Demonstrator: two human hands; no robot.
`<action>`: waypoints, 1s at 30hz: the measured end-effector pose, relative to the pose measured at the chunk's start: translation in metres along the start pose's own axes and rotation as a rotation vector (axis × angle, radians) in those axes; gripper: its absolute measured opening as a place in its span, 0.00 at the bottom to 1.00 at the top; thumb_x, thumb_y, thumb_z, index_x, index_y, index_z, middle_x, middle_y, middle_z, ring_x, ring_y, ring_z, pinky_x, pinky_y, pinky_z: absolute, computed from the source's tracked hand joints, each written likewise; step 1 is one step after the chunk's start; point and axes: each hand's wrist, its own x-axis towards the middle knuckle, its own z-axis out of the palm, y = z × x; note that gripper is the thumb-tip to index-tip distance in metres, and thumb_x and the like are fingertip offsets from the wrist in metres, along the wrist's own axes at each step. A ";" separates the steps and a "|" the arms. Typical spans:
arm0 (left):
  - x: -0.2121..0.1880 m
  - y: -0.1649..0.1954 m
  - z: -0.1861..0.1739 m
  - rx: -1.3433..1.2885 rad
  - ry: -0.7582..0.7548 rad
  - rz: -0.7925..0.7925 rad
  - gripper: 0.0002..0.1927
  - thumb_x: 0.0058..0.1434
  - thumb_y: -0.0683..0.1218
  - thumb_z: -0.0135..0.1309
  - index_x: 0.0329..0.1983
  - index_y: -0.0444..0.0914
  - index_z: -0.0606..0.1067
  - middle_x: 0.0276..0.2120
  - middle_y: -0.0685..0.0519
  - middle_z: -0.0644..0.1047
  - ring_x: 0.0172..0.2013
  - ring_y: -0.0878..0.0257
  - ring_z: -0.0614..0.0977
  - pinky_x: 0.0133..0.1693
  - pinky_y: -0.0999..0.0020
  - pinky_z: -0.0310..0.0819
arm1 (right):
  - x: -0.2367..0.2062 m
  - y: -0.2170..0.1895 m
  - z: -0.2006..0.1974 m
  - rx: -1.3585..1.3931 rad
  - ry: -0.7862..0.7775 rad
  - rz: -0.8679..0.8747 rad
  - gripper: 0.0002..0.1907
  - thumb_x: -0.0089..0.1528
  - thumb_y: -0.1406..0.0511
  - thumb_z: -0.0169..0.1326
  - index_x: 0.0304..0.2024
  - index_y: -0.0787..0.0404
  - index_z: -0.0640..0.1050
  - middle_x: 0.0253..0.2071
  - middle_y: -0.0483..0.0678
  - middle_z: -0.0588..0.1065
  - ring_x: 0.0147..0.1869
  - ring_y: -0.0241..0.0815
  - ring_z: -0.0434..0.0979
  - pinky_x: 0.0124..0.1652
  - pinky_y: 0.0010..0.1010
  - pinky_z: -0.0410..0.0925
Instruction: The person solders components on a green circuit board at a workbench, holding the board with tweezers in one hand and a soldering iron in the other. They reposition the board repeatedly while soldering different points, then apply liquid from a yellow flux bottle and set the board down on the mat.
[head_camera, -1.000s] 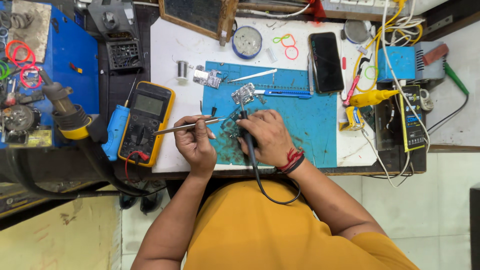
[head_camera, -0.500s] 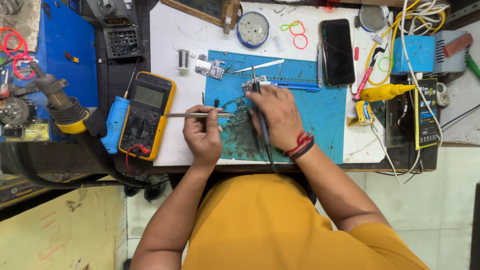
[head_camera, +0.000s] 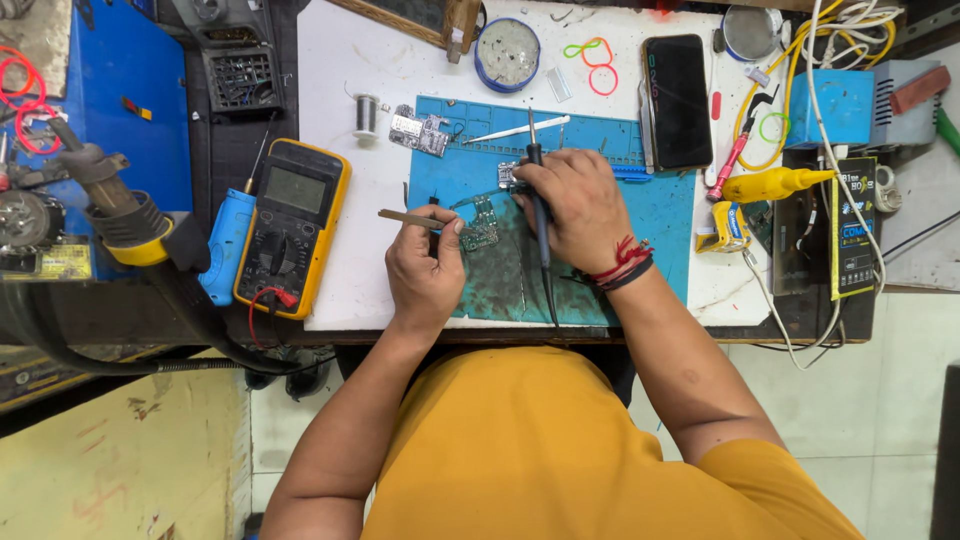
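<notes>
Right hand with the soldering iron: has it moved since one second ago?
Yes. Judged against the blue work mat, the right hand has moved away from the body, toward the mat's far edge and the black phone.

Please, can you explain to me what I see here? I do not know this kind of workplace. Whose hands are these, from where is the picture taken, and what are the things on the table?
The picture comes from a camera worn on a person's head, looking straight down at their own two bare hands; no machine is involved. The person wears a yellow shirt and works at a white table covered partly by a blue work mat.

The left hand holds thin tweezers over a small circuit board. The right hand holds a soldering iron like a pen, its cord running back towards the body.

Around them lie a yellow multimeter, a black smartphone, a round blue tin, a spool of solder wire, another small circuit board and a yellow bottle. On the left stands a hot-air gun.
</notes>
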 end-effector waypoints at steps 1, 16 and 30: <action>0.001 0.000 0.000 -0.001 -0.004 0.012 0.04 0.69 0.39 0.57 0.43 0.34 0.74 0.29 0.51 0.79 0.26 0.65 0.79 0.31 0.70 0.73 | -0.001 0.001 0.000 -0.002 0.014 0.019 0.17 0.61 0.66 0.63 0.52 0.60 0.76 0.48 0.52 0.78 0.56 0.55 0.75 0.57 0.46 0.64; -0.004 -0.005 0.000 -0.054 0.013 -0.015 0.05 0.70 0.40 0.57 0.44 0.33 0.73 0.29 0.52 0.78 0.26 0.69 0.76 0.30 0.73 0.69 | -0.006 -0.008 0.002 0.210 0.102 -0.023 0.21 0.58 0.67 0.62 0.54 0.60 0.76 0.49 0.55 0.76 0.56 0.56 0.75 0.61 0.48 0.64; -0.006 -0.011 0.001 -0.264 0.068 -0.024 0.07 0.71 0.41 0.58 0.47 0.33 0.74 0.34 0.56 0.80 0.31 0.76 0.75 0.33 0.79 0.69 | -0.012 -0.016 0.011 0.048 0.080 0.048 0.27 0.65 0.56 0.63 0.60 0.64 0.74 0.46 0.51 0.77 0.47 0.52 0.76 0.55 0.46 0.64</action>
